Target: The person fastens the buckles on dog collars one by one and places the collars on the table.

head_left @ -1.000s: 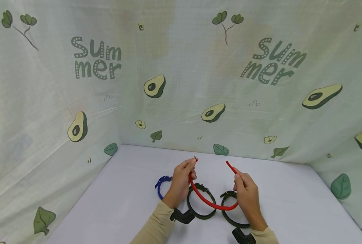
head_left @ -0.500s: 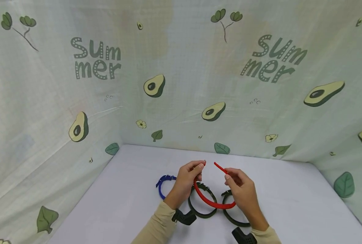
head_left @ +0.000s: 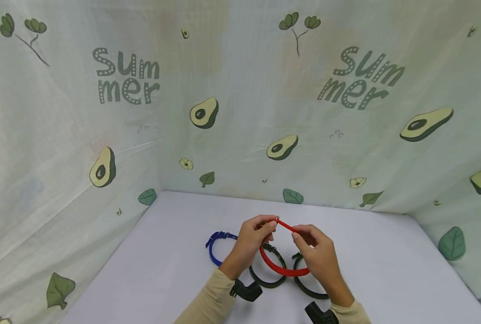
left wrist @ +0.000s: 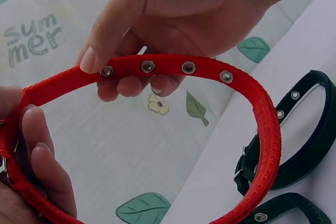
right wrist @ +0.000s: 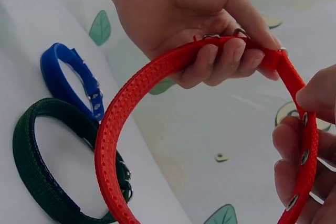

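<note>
Head view: red collar (head_left: 280, 268) held above white table (head_left: 386, 270), bent into loop, ends brought together, seemingly for feeding strap tip into buckle. Left hand (head_left: 251, 243) curled round buckle end, fingers closed on it. Right hand (head_left: 315, 255) pinches holed strap end between thumb and fingertips. Blue collar (head_left: 216, 245) lies left on table; two black collars (head_left: 269, 279) beneath hands, near edge.

A pale worktop (head_left: 175, 270) carries a blue collar (head_left: 215, 245) and two dark collars (head_left: 270, 283) (all three buckled into loops), lying side by side.
</note>
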A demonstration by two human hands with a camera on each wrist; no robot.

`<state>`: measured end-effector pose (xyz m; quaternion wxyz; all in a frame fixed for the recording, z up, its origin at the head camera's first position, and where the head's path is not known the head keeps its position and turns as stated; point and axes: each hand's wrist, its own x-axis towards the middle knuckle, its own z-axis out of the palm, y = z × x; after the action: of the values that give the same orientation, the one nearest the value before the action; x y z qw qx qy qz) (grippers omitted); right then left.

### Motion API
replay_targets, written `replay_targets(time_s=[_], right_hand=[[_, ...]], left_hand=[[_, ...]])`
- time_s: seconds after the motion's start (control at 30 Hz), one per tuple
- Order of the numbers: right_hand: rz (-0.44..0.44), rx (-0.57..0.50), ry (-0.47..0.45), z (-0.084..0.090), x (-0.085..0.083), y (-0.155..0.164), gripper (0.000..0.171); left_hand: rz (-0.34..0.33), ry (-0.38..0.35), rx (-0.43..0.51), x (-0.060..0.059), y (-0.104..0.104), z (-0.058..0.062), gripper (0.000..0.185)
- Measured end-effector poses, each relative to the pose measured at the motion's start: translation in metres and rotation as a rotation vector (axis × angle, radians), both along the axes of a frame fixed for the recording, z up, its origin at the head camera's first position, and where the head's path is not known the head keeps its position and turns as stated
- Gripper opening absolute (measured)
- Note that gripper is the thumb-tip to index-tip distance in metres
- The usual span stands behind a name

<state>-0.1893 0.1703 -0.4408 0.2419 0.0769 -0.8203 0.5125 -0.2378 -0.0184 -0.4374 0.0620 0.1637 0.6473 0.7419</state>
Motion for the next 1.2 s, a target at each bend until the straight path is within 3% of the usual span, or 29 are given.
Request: replay_targets(time_s=[0.3,0.57,0.7,0.83,1.0,1.2], right_hand=[[-0.062,0.075,0.055,0.002,0.0,0.003,0.011],[-0.034,0.093,0.112,0.005,0.0,0.0,0.015],[-0.019,0.059,0.062,0.004,0.002,-0.007,0.017],[0.005,-0.035,-0.016,0.001,0.002,-0.009,0.024],[0.06,-0.077,-0.107,0.006,0.003,-0.009,0.032],[0.098,-0.081,-0.194,0.013,0.008,-0.01,0.034]], left_hand=[[0.007,0.012,-0.016,0.002,0.004,-0.002,0.031],[0.001,0.034,-0.063,0.005,0.008,0.003,0.027],[-0.021,0.007,-0.066,0.008,0.01,0.0,0.025],[0.003,-0.033,0.018,0.009,0.014,-0.005,0.029],[0.042,-0.005,0.046,0.013,0.018,-0.004,0.031],[-0.04,0.037,0.045,0.015,0.02,-0.001,0.028]])
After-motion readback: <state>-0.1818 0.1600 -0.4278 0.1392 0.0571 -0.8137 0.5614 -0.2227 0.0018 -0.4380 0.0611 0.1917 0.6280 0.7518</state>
